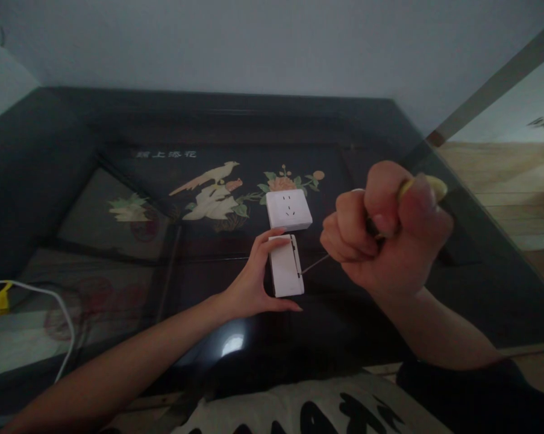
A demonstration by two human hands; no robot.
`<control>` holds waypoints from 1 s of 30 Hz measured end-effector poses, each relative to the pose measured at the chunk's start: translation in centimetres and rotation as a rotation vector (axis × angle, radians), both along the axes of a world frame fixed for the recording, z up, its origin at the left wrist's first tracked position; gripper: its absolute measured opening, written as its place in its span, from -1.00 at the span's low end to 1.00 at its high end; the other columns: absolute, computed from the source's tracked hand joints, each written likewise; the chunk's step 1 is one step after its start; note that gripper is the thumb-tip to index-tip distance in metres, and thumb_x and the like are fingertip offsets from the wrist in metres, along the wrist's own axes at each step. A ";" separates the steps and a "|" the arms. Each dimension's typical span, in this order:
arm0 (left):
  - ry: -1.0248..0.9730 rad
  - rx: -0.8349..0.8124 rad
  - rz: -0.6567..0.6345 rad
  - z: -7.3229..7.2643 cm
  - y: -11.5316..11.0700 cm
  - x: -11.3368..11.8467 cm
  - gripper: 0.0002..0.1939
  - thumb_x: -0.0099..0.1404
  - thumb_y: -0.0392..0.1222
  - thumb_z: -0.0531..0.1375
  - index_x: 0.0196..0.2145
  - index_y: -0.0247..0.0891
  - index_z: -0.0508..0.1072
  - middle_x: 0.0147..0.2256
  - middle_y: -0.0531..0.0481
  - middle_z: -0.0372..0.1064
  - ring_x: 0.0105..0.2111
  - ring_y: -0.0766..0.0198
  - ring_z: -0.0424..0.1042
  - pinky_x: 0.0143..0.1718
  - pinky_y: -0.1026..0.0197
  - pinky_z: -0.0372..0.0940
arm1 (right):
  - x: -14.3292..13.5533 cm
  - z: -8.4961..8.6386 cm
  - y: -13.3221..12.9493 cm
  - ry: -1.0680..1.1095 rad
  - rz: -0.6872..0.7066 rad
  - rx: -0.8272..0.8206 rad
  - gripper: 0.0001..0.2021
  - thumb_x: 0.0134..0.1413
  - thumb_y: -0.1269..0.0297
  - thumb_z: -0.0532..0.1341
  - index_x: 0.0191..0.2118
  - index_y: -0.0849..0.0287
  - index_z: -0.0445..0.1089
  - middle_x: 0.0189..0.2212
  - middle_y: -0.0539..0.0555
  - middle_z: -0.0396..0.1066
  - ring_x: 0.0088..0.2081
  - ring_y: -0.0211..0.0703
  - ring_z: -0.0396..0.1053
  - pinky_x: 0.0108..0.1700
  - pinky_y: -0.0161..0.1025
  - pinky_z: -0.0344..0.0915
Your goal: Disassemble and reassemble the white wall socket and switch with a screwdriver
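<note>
Between the fingers and thumb of my left hand [252, 280] a small white rectangular plastic box [285, 274] is held on the dark tabletop, with a narrow dark slot along its right side. My right hand [389, 235] is closed in a fist around a screwdriver [315, 263]. Its yellow handle end shows at the top of the fist, and its thin metal shaft points left, the tip at the slot in the box's right side. Just beyond the box lies a white wall socket [290, 208], face up, with several dark pin holes.
The glossy dark table [217, 277] bears a bird picture [212, 187] with flowers and pale lettering. A white cable [66, 316] with a yellow tag [3, 299] crosses the left side. A pale wall [217, 48] borders the far edge. Wooden floor [502, 181] shows at right.
</note>
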State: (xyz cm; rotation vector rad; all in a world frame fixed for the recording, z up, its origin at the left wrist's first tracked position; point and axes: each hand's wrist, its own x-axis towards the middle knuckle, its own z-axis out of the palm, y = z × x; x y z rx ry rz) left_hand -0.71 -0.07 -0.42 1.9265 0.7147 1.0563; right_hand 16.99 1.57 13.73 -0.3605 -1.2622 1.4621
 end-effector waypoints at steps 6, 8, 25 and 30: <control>-0.007 0.017 -0.001 0.3 -0.1 0.1 -0.05 0.04 0.05 0.46 0.26 0.02 0.04 0.21 -0.20 0.00 0.25 -0.17 0.08 0.23 -0.29 0.10 | -0.6 -0.5 0.0 0.017 0.027 -0.028 -0.57 0.28 0.18 0.19 -0.57 0.13 0.07 -0.72 -0.21 -0.02 -0.72 -0.46 -0.18 -0.69 -0.48 -0.07; 0.004 0.026 0.006 0.4 -0.2 0.1 -0.08 0.06 -0.01 0.45 0.25 0.01 0.05 0.19 -0.19 0.03 0.23 -0.15 0.11 0.21 -0.29 0.13 | -0.6 -0.5 -0.1 0.023 0.037 -0.041 -0.58 0.26 0.18 0.21 -0.57 0.13 0.07 -0.72 -0.21 -0.01 -0.71 -0.46 -0.17 -0.69 -0.47 -0.07; 0.168 -0.150 0.131 -0.1 -0.8 0.1 -0.26 0.03 0.16 0.40 0.11 -0.12 0.32 0.00 -0.12 0.41 0.11 -0.18 0.34 0.07 -0.21 0.37 | -3.5 0.5 1.8 -0.166 0.680 0.105 -0.77 0.10 0.58 0.13 -0.49 0.17 0.16 -0.60 -0.21 0.04 -0.58 -0.52 0.01 -0.58 -0.52 0.00; 0.129 -0.097 0.154 0.1 -0.5 -0.1 -0.13 -0.06 0.10 0.47 0.14 -0.18 0.27 0.08 -0.22 0.31 0.15 -0.24 0.27 0.14 -0.30 0.26 | -3.0 0.5 0.7 -0.209 0.284 0.120 -0.71 0.17 0.44 0.16 -0.54 0.13 0.11 -0.61 -0.17 0.02 -0.56 -0.45 0.04 -0.54 -0.46 0.10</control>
